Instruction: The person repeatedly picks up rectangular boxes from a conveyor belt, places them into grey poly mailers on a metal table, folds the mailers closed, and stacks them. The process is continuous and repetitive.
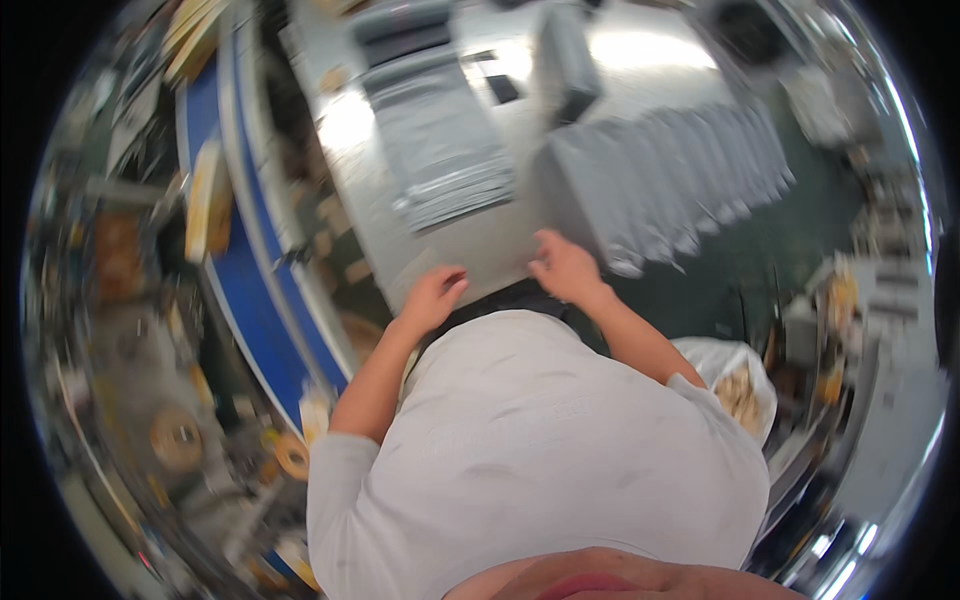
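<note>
Both my hands hover at the near edge of a shiny metal table (480, 250). My left hand (435, 298) has loosely bent fingers, with a gap between thumb and forefinger and nothing in it. To its right, my right hand (567, 270) is empty too, thumb and forefinger apart. Beyond them lies a stack of flat grey plastic bags (440, 140), its near ends layered. Nearest my right hand is a fanned row of grey plastic bags (670, 180), reaching past the table's right side. Another grey bundle (565, 65) stands farther back.
A blue conveyor belt (265, 310) runs along the left, with a yellowish block-shaped item (208, 205) on it. A small black flat piece (503, 88) lies on the table. Tape rolls (292, 455) sit at lower left. A white plastic sack (755, 385) stands at my right.
</note>
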